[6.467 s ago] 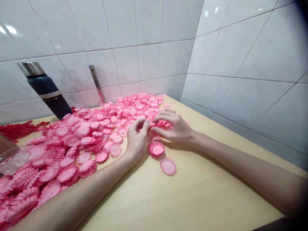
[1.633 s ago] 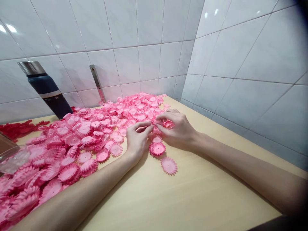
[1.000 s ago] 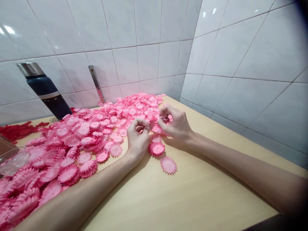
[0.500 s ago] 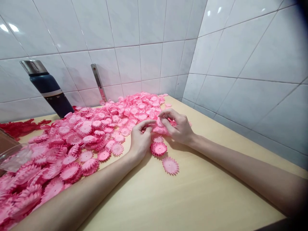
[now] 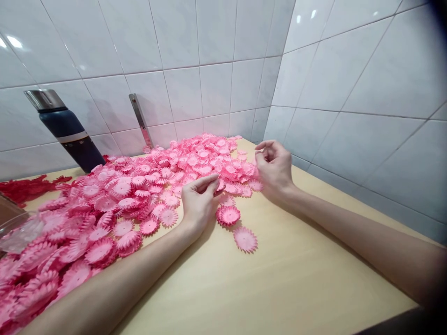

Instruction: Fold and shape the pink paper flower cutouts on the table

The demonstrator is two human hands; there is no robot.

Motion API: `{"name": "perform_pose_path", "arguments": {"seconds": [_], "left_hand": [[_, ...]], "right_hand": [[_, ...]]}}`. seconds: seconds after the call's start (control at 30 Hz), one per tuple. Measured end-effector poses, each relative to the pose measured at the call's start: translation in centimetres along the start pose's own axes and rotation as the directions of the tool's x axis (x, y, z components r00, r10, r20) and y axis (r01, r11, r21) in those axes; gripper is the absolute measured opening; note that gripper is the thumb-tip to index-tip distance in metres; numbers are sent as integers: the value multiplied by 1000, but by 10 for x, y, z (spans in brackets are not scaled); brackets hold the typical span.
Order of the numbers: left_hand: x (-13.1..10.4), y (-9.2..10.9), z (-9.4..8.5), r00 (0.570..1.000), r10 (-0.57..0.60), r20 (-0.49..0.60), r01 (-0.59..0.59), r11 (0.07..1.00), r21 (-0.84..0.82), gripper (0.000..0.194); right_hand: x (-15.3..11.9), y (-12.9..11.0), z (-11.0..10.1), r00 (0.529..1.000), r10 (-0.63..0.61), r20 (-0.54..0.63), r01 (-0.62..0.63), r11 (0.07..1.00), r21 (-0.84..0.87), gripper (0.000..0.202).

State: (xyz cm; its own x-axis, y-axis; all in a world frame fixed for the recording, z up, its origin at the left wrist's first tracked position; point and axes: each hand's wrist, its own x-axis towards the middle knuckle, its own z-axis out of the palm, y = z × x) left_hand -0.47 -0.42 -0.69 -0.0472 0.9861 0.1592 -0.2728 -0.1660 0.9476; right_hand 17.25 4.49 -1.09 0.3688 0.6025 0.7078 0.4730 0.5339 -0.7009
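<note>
A large heap of pink scalloped paper-like discs (image 5: 122, 186) spreads over the pale wooden table (image 5: 279, 274). My left hand (image 5: 199, 201) is closed in a pinch at the heap's front right edge; whatever its fingertips hold is too small to make out. To the right, my right hand (image 5: 274, 167) is raised beside the heap's right end, its thumb and fingers pinched together on something I cannot make out. A darker pink disc (image 5: 228, 215) lies just right of my left wrist, and a single light pink disc (image 5: 246, 239) lies nearer to me.
A dark blue bottle (image 5: 71, 132) with a steel cap stands behind the heap. A metal strip (image 5: 139, 118) leans on the tiled wall (image 5: 181, 93). Red pieces (image 5: 26, 188) and a clear plastic container (image 5: 21, 232) are at the left.
My right hand has moved right and slightly up, away from my left hand, uncovering more of the heap. My left hand has shifted slightly left in view.
</note>
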Motion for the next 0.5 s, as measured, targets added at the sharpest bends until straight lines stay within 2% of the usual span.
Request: {"name": "perform_pose_path", "arguments": {"seconds": [0.07, 0.1, 0.2, 0.3, 0.4, 0.47, 0.5], "left_hand": [[2, -1, 0, 1000, -3, -9, 3, 999, 51, 22], [2, -1, 0, 1000, 3, -2, -2, 996, 84, 23], [3, -1, 0, 999, 40, 18, -43, 987, 155, 30], [3, -1, -1, 997, 71, 29, -76, 974, 215, 40], [3, 0, -2, 996, 62, 61, -76, 961, 266, 52], [3, 0, -2, 995, 42, 88, -64, 962, 264, 57], [4, 0, -2, 995, 35, 97, -59, 965, 254, 58]], "right_hand": [[5, 1, -3, 998, 51, 27, -52, 999, 18, 9], [5, -1, -3, 997, 39, 72, -40, 999, 11, 12], [0, -9, 0, 968, -90, 235, 111, 991, -76, 19], [-7, -14, 4, 944, -184, 273, 226, 965, -132, 19], [-11, -16, 3, 933, -166, 318, 179, 984, -10, 18], [-12, -18, 1, 901, -180, 396, 162, 984, 77, 22], [-13, -19, 0, 871, -219, 440, 192, 976, 104, 24]]}}
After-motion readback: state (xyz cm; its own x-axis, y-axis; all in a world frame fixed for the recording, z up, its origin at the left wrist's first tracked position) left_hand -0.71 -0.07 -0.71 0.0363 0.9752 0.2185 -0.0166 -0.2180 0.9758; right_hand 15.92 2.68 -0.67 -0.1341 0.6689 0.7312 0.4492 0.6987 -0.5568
